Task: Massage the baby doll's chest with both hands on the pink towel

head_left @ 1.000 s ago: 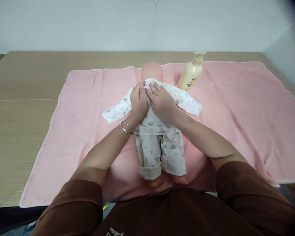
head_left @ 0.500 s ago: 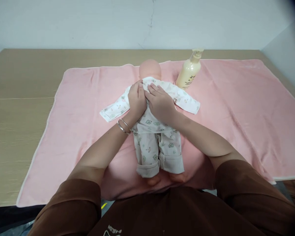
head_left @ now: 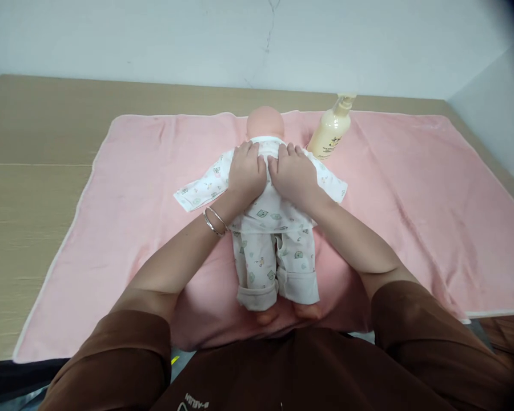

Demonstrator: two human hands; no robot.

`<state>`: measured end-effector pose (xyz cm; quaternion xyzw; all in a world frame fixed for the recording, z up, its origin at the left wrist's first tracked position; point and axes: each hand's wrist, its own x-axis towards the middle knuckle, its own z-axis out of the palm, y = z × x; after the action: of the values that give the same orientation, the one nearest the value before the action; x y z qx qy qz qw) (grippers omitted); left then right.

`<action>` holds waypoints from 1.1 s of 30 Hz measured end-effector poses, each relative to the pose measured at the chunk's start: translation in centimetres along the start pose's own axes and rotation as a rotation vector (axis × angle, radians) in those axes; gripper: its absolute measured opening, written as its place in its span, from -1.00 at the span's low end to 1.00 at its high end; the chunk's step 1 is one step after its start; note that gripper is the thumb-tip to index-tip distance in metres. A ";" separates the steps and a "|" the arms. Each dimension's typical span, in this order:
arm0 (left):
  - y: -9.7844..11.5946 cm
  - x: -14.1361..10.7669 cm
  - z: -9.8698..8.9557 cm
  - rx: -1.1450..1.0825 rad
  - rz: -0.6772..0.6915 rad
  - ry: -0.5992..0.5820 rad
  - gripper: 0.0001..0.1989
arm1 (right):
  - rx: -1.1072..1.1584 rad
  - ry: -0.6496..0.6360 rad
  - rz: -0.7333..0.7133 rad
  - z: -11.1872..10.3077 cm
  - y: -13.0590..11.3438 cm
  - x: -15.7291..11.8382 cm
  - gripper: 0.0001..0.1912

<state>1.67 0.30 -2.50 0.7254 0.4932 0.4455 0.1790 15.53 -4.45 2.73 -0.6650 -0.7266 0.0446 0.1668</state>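
Note:
A baby doll (head_left: 272,214) in a white printed top and trousers lies on a pink blanket (head_left: 124,188), its head away from me and its feet toward me. No face shows on its smooth head. My left hand (head_left: 247,176) rests palm down on the left part of its upper back, holding nothing. Beside it, my right hand (head_left: 294,176) lies flat on the right part of the upper back, also with nothing in it. The two thumbs are close together with a narrow gap between them. Both of the doll's sleeves are spread outward.
A cream pump bottle (head_left: 330,130) stands on the blanket to the right of the doll's head. The blanket covers much of a wooden table (head_left: 34,131), which meets a pale wall (head_left: 154,45) at the back.
My hands have shifted slightly, and the fingers now point more straight toward the doll's head. My right hand has moved right, away from the middle of the back. The camera view has tilted a little.

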 end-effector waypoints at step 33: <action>-0.5 1.2 -2.2 0.157 -0.056 -0.244 -0.50 | -0.066 0.006 -0.109 -0.2 0.3 -0.1 -0.36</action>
<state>-0.27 1.24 -1.13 0.7719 0.5211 0.3089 0.1930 15.86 -4.58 2.82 -0.6296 -0.7624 0.0095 0.1490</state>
